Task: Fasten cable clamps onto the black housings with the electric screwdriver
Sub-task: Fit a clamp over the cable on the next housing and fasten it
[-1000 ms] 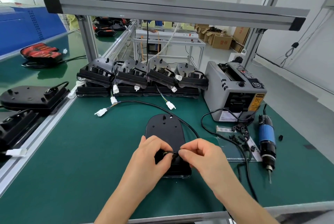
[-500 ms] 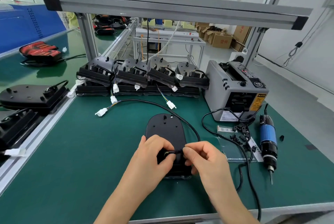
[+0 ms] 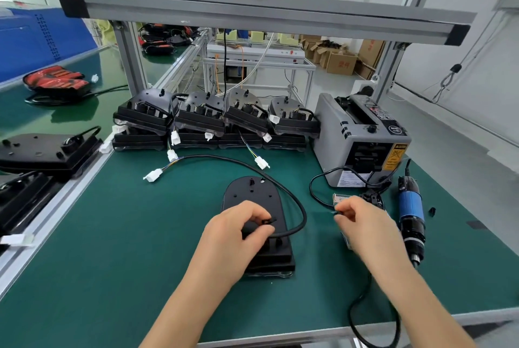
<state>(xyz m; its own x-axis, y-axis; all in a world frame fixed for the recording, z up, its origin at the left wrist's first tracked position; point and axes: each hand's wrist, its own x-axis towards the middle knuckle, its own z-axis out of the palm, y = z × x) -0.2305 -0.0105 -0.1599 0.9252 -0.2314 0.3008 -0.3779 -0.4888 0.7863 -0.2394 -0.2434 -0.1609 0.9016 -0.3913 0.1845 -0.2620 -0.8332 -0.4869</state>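
Right hand [image 3: 365, 227] has swung off the black housing [image 3: 252, 196] to its right, fingers curled, contents unclear. Left hand [image 3: 233, 235] pinches the cable clamp [image 3: 268, 220] atop the housing; electric screwdriver [image 3: 410, 211] lies farther right.

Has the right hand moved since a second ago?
Yes. The right hand left the black housing and went right, toward the electric screwdriver.

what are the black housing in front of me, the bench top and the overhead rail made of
Black housing: likely moulded plastic, matte, with moulded holes. Bench top: seemingly a green rubber mat, low sheen. Overhead rail: probably aluminium extrusion, silvery with long grooves.
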